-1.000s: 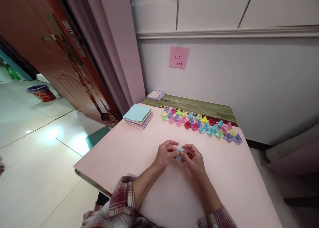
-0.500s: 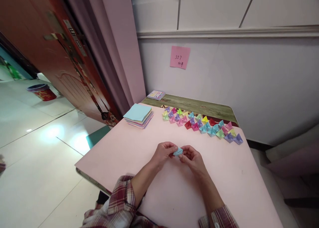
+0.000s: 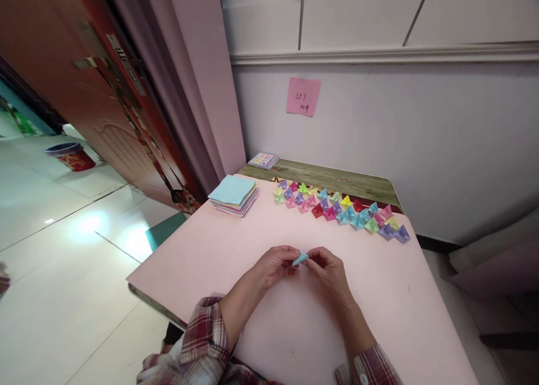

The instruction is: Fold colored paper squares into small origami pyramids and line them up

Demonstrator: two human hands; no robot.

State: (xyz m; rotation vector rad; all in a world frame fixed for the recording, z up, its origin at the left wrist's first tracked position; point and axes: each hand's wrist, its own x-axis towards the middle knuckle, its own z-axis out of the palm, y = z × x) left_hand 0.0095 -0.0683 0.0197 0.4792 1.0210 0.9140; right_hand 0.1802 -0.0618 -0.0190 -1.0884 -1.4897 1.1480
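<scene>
A small folded piece of light-blue paper (image 3: 300,259) is pinched between my two hands, above the middle of the pink tabletop (image 3: 202,250). My left hand (image 3: 275,264) grips its left end with thumb and fingers. On the right end, my right hand (image 3: 327,268) has thumb and forefinger closed. The paper now shows a narrow, pointed outline; its underside is hidden by my fingers. Beyond my hands stand several small folded paper boats (image 3: 343,214) in rows, in blue, pink, yellow, green, red and purple.
A stack of square coloured paper (image 3: 233,191) with light blue on top lies at the left back. Behind it a small printed pack (image 3: 264,160) rests on the green wooden strip. A pink note (image 3: 303,97) is stuck to the wall. A red door (image 3: 84,93) stands left.
The light-blue paper has turned from a flat diamond face to a narrower, tilted shape. My left hand has shifted slightly down; both hands keep their hold.
</scene>
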